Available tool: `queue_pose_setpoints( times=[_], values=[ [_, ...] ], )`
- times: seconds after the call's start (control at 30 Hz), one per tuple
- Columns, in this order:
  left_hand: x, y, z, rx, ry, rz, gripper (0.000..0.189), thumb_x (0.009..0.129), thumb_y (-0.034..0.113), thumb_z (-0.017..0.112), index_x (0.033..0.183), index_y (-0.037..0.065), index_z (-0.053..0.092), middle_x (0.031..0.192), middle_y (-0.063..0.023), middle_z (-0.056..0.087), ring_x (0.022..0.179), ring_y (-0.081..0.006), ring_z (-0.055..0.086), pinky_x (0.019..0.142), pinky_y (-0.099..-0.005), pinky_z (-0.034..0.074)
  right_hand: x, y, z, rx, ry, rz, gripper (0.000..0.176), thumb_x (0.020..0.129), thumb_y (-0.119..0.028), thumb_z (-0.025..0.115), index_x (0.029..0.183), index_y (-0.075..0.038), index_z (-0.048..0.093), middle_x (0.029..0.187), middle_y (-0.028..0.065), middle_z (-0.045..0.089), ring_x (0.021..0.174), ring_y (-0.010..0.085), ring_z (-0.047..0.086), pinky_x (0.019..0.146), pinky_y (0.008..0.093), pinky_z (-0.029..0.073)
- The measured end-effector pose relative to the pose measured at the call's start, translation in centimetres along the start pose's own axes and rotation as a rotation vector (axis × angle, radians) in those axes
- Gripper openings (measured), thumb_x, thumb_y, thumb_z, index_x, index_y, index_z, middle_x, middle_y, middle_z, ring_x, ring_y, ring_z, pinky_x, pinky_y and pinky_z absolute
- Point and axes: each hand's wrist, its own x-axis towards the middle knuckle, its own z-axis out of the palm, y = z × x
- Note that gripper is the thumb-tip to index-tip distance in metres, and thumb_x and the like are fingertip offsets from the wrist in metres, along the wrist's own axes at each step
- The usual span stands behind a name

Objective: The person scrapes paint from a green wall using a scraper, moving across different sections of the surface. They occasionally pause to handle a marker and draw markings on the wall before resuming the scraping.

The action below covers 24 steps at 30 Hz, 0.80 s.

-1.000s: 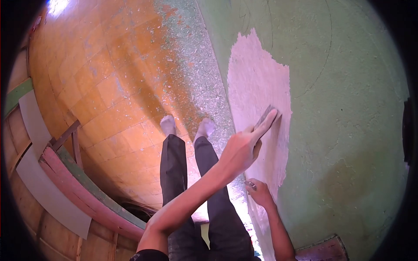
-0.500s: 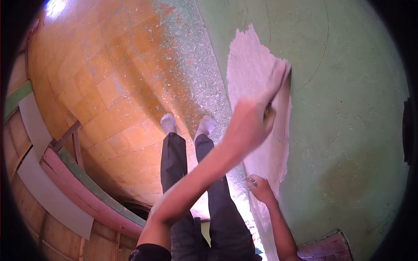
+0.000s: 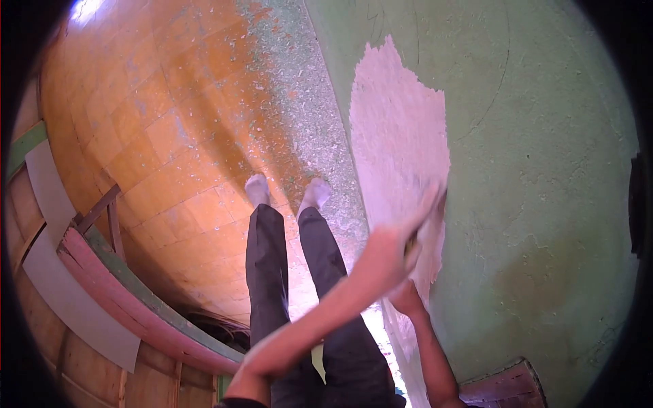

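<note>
A green painted wall point(image 3: 530, 224) has a long pale bare patch point(image 3: 398, 129) with ragged edges. Across the lower part of this patch reaches my left hand point(image 3: 394, 253), blurred by motion. Its fingers point up along the patch's right side, and the thumb is bent in. Something small and dark shows between thumb and palm, but its kind is hidden. Close below, my right hand point(image 3: 407, 299) is by the lower end of the patch, partly covered by the left hand and wrist. Its fingers look curled; what they hold cannot be made out.
Pale flakes point(image 3: 309, 102) lie thick on the orange tiled floor point(image 3: 170, 149) along the wall's foot. My feet point(image 3: 314, 194) stand near them. On the left is a curved pink and green wooden piece point(image 3: 136, 306) with grey panels point(image 3: 75, 299). A brown wooden piece point(image 3: 507, 386) lies at lower right.
My left hand has moved down the pale patch, from near its upper right edge to its lower part, and now partly covers my right hand. The view has shifted slightly.
</note>
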Motion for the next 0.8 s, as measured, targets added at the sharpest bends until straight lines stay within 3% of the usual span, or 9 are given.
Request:
queue_pose_setpoints(
  times=[0.07, 0.17, 0.27, 0.33, 0.4, 0.43, 0.53, 0.67, 0.8],
  values=[
    [-2.4, -0.5, 1.4, -0.017, -0.017, -0.020, 0.087, 0.079, -0.008, 0.052, 0.159, 0.019, 0.033, 0.074, -0.0235, 0.059, 0.055, -0.0202, 0.056, 0.066, -0.0342, 0.051, -0.3, 1.0, 0.6, -0.012, 0.003, -0.005, 0.031, 0.090, -0.020, 0.065, 0.115, -0.002, 0.068, 0.101, 0.0234, 0.071, 0.096, 0.0393, 0.069, 0.085, 0.0440, 0.054],
    [3.0, 0.4, -1.3, 0.018, 0.014, -0.060, 0.086, 0.079, -0.008, 0.052, 0.159, 0.019, 0.033, 0.072, -0.0228, 0.058, 0.055, -0.0192, 0.053, 0.064, -0.0345, 0.050, 0.2, 1.1, 0.8, 0.056, -0.052, 0.012, 0.031, 0.090, -0.020, 0.065, 0.115, -0.002, 0.068, 0.102, 0.0233, 0.071, 0.097, 0.0400, 0.069, 0.085, 0.0443, 0.054],
    [2.0, 0.8, -0.8, 0.023, -0.007, -0.077, 0.087, 0.079, -0.008, 0.053, 0.159, 0.020, 0.033, 0.073, -0.0238, 0.058, 0.056, -0.0194, 0.055, 0.065, -0.0345, 0.050, 0.3, 0.8, 0.4, -0.007, -0.036, 0.032, 0.031, 0.090, -0.020, 0.066, 0.115, -0.002, 0.068, 0.102, 0.0227, 0.071, 0.098, 0.0395, 0.069, 0.085, 0.0446, 0.053],
    [0.6, 0.9, 0.3, -0.079, -0.013, -0.054, 0.089, 0.077, -0.010, 0.053, 0.159, 0.019, 0.032, 0.078, -0.0271, 0.059, 0.061, -0.0291, 0.059, 0.069, -0.0416, 0.049, 0.0, 1.6, 0.7, -0.027, 0.001, 0.035, 0.031, 0.090, -0.020, 0.066, 0.116, -0.002, 0.068, 0.102, 0.0222, 0.071, 0.098, 0.0394, 0.069, 0.086, 0.0448, 0.053],
    [0.1, 1.1, 0.3, -0.058, -0.051, -0.083, 0.091, 0.074, -0.011, 0.052, 0.159, 0.016, 0.030, 0.084, -0.0317, 0.061, 0.069, -0.0465, 0.062, 0.071, -0.0534, 0.046, -0.5, 2.0, 0.8, -0.019, -0.016, 0.054, 0.031, 0.090, -0.020, 0.066, 0.116, -0.003, 0.068, 0.102, 0.0219, 0.071, 0.098, 0.0391, 0.069, 0.085, 0.0447, 0.053],
    [1.3, 1.1, -0.3, -0.028, -0.017, -0.066, 0.091, 0.073, -0.012, 0.051, 0.158, 0.015, 0.031, 0.084, -0.0322, 0.061, 0.068, -0.0463, 0.063, 0.071, -0.0535, 0.046, -0.3, 1.1, 0.3, -0.002, -0.042, 0.059, 0.031, 0.090, -0.020, 0.066, 0.116, -0.003, 0.068, 0.102, 0.0219, 0.071, 0.098, 0.0389, 0.069, 0.085, 0.0446, 0.053],
    [3.4, 1.9, -2.3, 0.106, -0.019, -0.089, 0.089, 0.076, -0.012, 0.051, 0.158, 0.018, 0.036, 0.083, -0.0278, 0.062, 0.057, -0.0232, 0.058, 0.069, -0.0321, 0.051, 0.3, 0.6, 0.6, 0.021, -0.064, 0.048, 0.031, 0.090, -0.019, 0.066, 0.116, -0.003, 0.068, 0.101, 0.0218, 0.071, 0.097, 0.0382, 0.069, 0.085, 0.0441, 0.053],
    [0.7, 1.1, 0.2, 0.001, 0.007, -0.035, 0.090, 0.075, -0.013, 0.051, 0.158, 0.017, 0.034, 0.084, -0.0270, 0.060, 0.056, -0.0178, 0.053, 0.065, -0.0310, 0.049, -0.1, 1.7, 0.5, 0.008, -0.033, -0.019, 0.031, 0.089, -0.019, 0.066, 0.116, -0.003, 0.068, 0.101, 0.0214, 0.071, 0.096, 0.0367, 0.070, 0.085, 0.0431, 0.054],
    [5.9, 2.5, -3.1, 0.132, 0.051, -0.045, 0.091, 0.074, -0.014, 0.052, 0.158, 0.016, 0.035, 0.084, -0.0227, 0.064, 0.057, -0.0140, 0.050, 0.065, -0.0295, 0.049, 0.1, 1.1, 0.7, 0.026, -0.054, 0.033, 0.031, 0.089, -0.019, 0.066, 0.116, -0.003, 0.068, 0.101, 0.0215, 0.071, 0.096, 0.0370, 0.070, 0.085, 0.0433, 0.054]
  ],
)
